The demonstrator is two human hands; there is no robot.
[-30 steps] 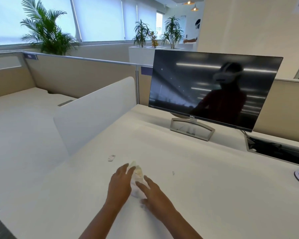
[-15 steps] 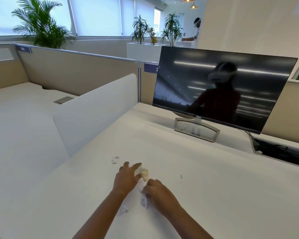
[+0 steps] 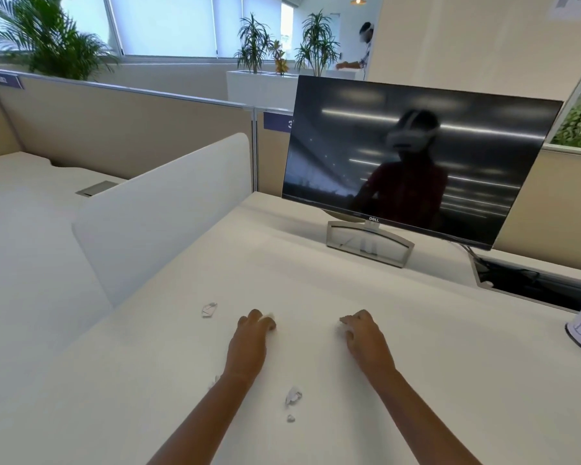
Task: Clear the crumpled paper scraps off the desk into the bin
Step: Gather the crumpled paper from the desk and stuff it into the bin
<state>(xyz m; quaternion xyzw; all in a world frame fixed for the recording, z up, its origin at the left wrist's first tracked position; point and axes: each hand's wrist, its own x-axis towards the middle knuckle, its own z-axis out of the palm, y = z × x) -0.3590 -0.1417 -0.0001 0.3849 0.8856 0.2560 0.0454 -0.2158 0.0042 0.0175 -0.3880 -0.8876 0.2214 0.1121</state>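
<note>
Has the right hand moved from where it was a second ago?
Yes. The right hand has swung rightward, away from the left hand, and now lies roughly below the monitor stand instead of left of it.

Open desk [image 3: 416, 364] ahead; monitor [image 3: 416, 162] and divider [image 3: 155, 213] probably bound it.

White desk [image 3: 416, 380] with paper scraps [image 3: 293, 396], monitor [image 3: 416, 162], both hands resting.

Beige partitions [image 3: 121, 129], bright blinded windows [image 3: 168, 25], potted palms [image 3: 47, 38] behind.
</note>
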